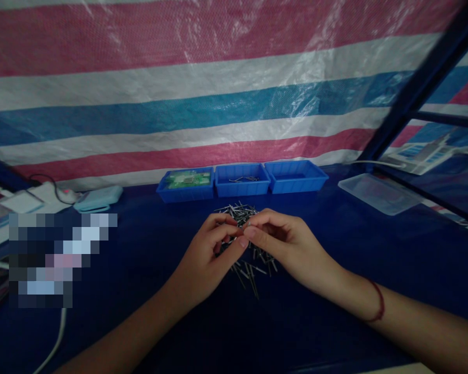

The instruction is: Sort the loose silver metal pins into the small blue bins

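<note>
My left hand [212, 252] and my right hand [286, 244] meet fingertip to fingertip above a loose pile of thin metal pins [253, 267] on the dark blue table. Both hands are closed in a pinch. A small silvery glint shows at the right thumb and forefinger, so a tiny metal piece seems to be there, but its shape is mostly hidden. What the left fingertips hold, if anything, cannot be made out. Much of the pile is covered by my fingers.
Behind the pile stand a blue bin with green-and-clear packets [189, 179], a blue bin with a few metal pins [242, 187] and another blue bin [296, 183]. A clear plastic lid [378, 193] lies right; a light-blue case [99, 198] and white cable [60, 332] are left.
</note>
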`<state>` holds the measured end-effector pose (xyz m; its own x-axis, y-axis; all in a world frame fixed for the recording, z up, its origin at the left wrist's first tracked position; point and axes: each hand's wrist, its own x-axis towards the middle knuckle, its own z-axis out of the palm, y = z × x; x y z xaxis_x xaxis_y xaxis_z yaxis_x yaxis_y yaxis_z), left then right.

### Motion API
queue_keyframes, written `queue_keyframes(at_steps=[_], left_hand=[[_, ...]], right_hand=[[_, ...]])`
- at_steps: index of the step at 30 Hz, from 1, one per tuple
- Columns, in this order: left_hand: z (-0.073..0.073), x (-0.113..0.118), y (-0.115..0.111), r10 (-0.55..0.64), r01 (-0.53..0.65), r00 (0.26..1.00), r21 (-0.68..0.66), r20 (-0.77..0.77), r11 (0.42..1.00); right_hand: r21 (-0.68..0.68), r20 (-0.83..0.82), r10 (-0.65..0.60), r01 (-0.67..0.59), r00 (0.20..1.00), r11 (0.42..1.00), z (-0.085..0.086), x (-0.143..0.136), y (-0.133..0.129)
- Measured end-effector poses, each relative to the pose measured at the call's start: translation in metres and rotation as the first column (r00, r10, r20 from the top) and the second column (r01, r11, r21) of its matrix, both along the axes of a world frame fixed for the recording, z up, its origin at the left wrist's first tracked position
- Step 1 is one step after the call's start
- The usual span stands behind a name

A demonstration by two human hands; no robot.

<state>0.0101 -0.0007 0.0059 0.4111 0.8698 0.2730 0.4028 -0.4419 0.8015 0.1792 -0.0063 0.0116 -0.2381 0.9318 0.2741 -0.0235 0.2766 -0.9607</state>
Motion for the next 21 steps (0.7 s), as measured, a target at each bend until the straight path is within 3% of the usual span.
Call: queue_keyframes(at_steps=[4, 10, 17, 21], left_hand=[[-0.0002, 0.0006, -0.0005, -0.015, 0.015, 1.000, 0.031, 0.003, 0.999], [-0.0007, 0.0008, -0.0011, -0.027, 0.027, 1.000, 0.070, 0.007, 0.997], [-0.0014, 0.0001, -0.0013, 0.143, -0.146, 0.989, 0.138, 0.032, 0.980], [0.0001, -0.0011, -0.0023, 0.186, -0.191, 0.982, 0.247, 0.041, 0.950]], right_hand=[[0.095, 0.091, -0.035, 0.027, 0.995, 0.995, -0.0010, 0.0013, -0.0006], [0.098, 0.133, -0.089, 0.077, 0.987, 0.992, 0.0002, 0.0005, -0.0028], [0.108, 0.154, -0.104, 0.088, 0.983, 0.990, -0.0012, 0.0008, -0.0017], [0.150, 0.137, -0.121, 0.100, 0.983, 0.984, -0.0039, 0.0008, -0.0005]])
